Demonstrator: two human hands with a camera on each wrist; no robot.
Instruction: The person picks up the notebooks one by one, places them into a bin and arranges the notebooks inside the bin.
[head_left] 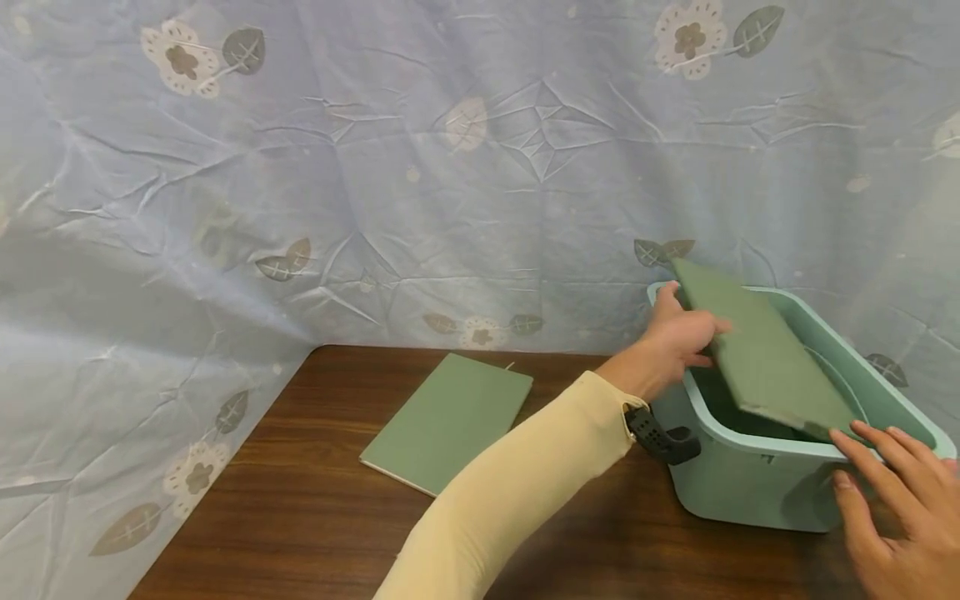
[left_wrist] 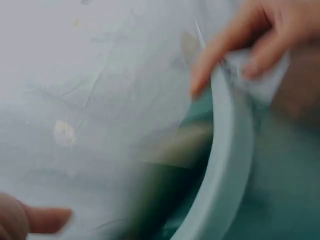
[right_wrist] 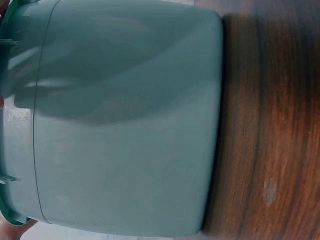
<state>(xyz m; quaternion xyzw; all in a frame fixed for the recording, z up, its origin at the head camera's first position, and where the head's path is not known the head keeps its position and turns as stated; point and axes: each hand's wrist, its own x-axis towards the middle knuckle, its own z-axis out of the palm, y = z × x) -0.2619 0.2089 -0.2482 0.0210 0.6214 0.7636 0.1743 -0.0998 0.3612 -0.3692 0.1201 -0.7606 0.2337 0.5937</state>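
Observation:
A green notebook tilts into the open top of a pale green bin at the right of the head view. My left hand is over the bin's left rim, its fingers spread beside the notebook's edge. In the left wrist view the blurred notebook shows apart from my thumb. My right hand is at the bin's near right corner, its fairly straight fingers at the rim close to the notebook's lower corner. A second green notebook lies flat on the table, partly behind my left sleeve.
The brown wooden table carries the bin at its right side. A pale floral cloth hangs behind and to the left of the table. My left wrist wears a black strap.

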